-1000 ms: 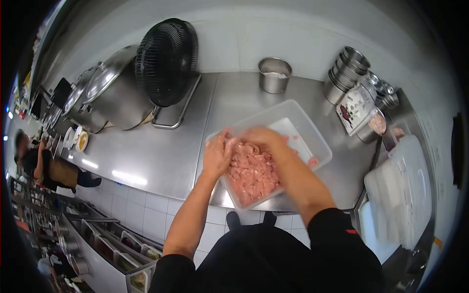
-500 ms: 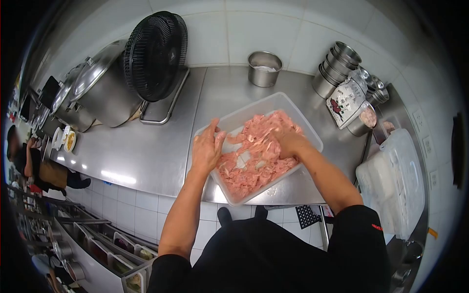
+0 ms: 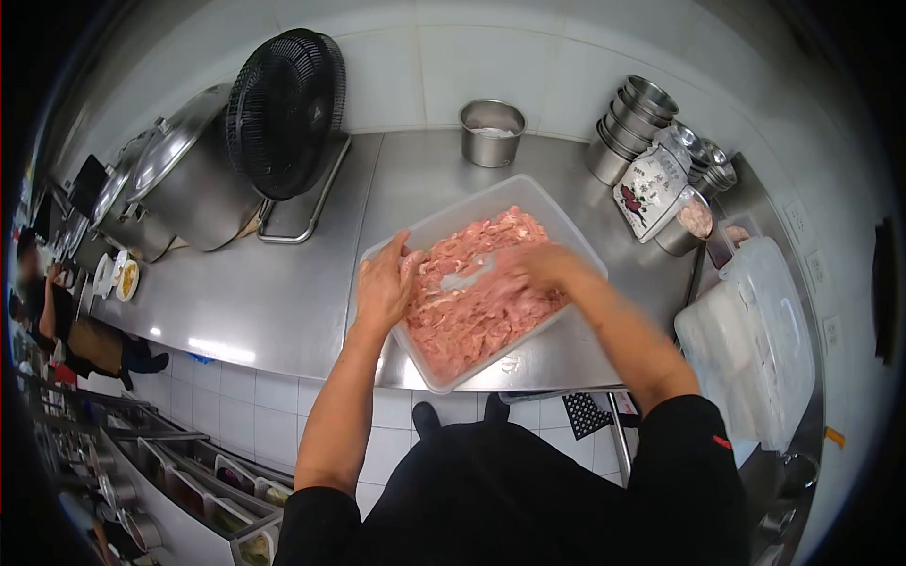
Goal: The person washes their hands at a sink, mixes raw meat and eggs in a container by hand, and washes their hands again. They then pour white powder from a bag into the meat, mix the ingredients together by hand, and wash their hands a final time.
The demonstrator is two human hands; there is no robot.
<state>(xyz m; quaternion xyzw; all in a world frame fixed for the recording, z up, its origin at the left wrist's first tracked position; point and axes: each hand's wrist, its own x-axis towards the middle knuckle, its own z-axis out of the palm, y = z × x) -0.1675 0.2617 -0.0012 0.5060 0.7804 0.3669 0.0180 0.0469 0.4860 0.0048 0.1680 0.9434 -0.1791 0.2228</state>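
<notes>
A translucent plastic tub (image 3: 455, 223) stands at an angle on the steel counter, spread with raw pink meat pieces (image 3: 458, 332). My left hand (image 3: 384, 286) grips the tub's left rim, the thumb on the inner side and the fingers along the edge. In the right half of the tub, my right hand (image 3: 540, 271) is down in the meat. Motion blurs its fingers, and the meat partly hides them. A pale patch of tub bottom (image 3: 464, 276) shows between the two hands.
Behind the tub stands a steel pot (image 3: 493, 143) with white contents. Stacked steel containers (image 3: 637, 118), a printed bag (image 3: 651, 193) and a lidded clear bin (image 3: 755, 340) are at the right. Large pots (image 3: 198, 179) and a black fan (image 3: 286, 113) occupy the left. Another person (image 3: 80, 325) stands far left.
My right hand has swept through the meat, spreading it over part of the bare bottom. My left hand has stayed at the tub's left rim. The whole view has shifted slightly.
</notes>
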